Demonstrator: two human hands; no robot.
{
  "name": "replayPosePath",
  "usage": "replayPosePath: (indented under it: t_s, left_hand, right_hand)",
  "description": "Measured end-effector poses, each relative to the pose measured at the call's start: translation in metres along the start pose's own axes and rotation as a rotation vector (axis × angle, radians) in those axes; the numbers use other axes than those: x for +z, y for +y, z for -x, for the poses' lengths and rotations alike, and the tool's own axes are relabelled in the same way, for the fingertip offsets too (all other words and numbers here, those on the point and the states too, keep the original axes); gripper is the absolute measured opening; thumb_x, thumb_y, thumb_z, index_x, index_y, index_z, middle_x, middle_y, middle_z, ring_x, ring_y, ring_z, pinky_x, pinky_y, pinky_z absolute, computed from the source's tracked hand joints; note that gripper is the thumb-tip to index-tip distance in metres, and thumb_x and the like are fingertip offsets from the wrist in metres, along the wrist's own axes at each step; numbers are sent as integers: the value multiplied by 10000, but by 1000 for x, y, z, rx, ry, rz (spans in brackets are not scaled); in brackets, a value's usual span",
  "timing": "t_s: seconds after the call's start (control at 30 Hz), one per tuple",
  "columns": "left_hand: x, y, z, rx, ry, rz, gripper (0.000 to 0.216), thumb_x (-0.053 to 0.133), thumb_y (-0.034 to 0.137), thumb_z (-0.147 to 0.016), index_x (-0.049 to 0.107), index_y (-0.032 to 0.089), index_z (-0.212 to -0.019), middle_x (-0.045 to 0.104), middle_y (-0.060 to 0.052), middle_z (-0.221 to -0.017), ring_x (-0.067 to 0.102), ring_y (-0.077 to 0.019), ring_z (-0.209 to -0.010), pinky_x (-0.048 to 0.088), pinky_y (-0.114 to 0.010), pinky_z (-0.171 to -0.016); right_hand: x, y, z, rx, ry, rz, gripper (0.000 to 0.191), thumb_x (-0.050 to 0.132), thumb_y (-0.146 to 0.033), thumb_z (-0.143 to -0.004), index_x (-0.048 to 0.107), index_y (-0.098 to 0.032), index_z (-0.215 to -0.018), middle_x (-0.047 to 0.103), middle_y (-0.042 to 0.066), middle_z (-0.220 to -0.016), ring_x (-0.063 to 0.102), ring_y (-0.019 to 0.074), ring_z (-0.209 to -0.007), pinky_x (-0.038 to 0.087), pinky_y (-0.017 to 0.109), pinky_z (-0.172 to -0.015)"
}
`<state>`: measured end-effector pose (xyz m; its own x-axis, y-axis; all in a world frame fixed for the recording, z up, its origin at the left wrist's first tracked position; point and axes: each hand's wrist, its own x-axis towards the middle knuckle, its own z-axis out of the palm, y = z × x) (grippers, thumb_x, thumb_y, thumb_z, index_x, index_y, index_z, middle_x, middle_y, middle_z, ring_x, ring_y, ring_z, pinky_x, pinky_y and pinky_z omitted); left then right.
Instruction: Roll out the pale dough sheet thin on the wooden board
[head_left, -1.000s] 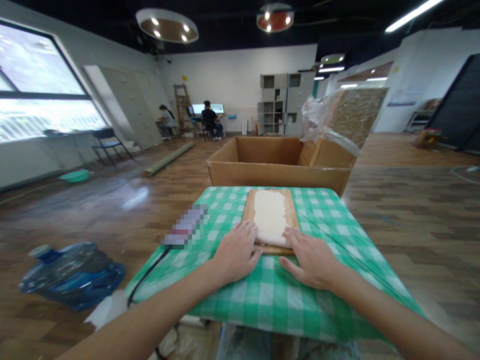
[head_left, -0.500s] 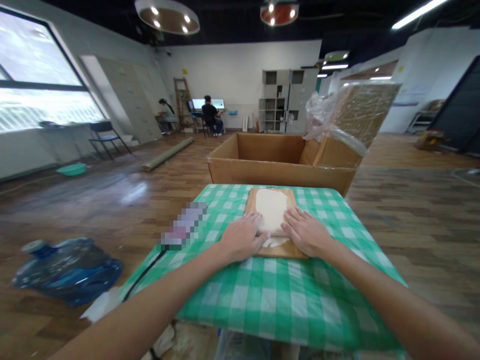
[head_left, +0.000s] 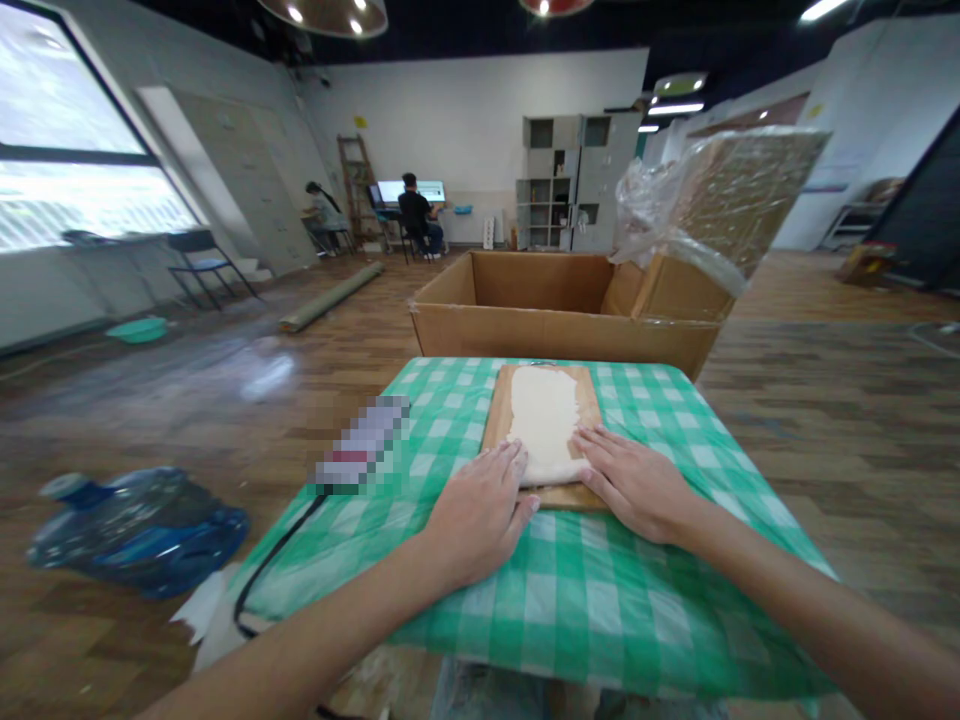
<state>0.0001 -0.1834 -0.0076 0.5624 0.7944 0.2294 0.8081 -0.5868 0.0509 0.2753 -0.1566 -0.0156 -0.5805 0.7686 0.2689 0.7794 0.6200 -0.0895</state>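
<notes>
1. Left hand (head_left: 480,510) and right hand (head_left: 641,485) have drawn back toward the near side in the head view, and the near edge of the dough (head_left: 544,410) has come with them. Half a second ago that edge sat farther up the board (head_left: 501,410), with a pale, ragged strip showing on its near side; now bare wood shows there instead.

2. That suggests the work is back at the near edge, judging by the thick, rounded lip between the hands. Whether the lip is folded or rolled around something, I cannot tell. Most of the dough looks flat, so little of its length seems taken up.

3. Left hand lies palm down on the near left corner of the dough, fingers straight and close together, thumb held apart by the board's near edge. Right hand lies over the near right corner, fingers slightly spread, thumb along the lip. No pinch can be made out, though the undersides are hidden.

4. Dough lies on the board, at the far middle of the checked tabletop (head_left: 555,600). Its right side is ragged. A blurred object (head_left: 364,445) with a cable (head_left: 285,535) lies left; a box (head_left: 555,330) stands beyond the far edge.
</notes>
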Motion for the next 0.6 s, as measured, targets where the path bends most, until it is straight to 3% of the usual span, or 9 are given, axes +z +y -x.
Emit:
replayPosePath:
  t_s: [0.4, 0.6]
  left_hand:
    - [-4, 13, 21, 41, 23, -20, 697, 437, 515, -1021, 349, 101, -1576, 363, -181, -1654, 311, -298, -1551, 267, -468, -1276]
    - [-6, 6, 3, 8, -8, -12, 690, 412, 528, -1028, 402, 70, -1543, 409, -205, -1622, 366, -306, -1525, 301, -474, -1254]
  right_hand:
    - [-1, -29, 34, 50, 72, 66, 695, 396, -552, -1045, 337, -174, -1626, 292, 122, -1686, 300, 325, -1543, 290, 554, -1247]
    - [1, -24, 19, 89, 51, 75, 716, 351, -577, -1055, 408, -98, -1585, 417, 178, -1616, 369, 329, -1510, 329, 533, -1229]
